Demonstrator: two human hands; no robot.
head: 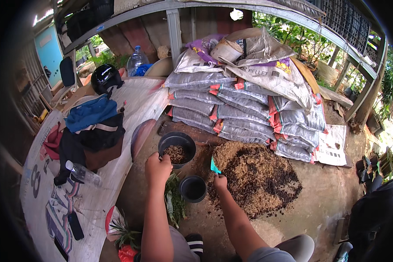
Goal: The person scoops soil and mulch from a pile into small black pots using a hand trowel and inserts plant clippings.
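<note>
My left hand (158,166) grips the near rim of a round black plastic pot (190,144), which holds some brown potting mix (175,154). My right hand (220,182) is closed on a turquoise hand trowel (214,166); its handle is mostly hidden by the fingers. The trowel's blade lies at the left edge of a heap of tan and dark potting mix (258,177) on the floor. Between my forearms stands a smaller black pot (192,189), dark inside. Cut green leafy plants (175,203) lie to its left.
Filled plastic sacks (242,113) are stacked behind the heap. A bench covered with a printed sheet (118,177) runs along the left, bearing a black helmet (105,78), clothes (91,114), a clear bottle (85,173) and a phone (75,226). A spiky plant (126,233) stands below its edge.
</note>
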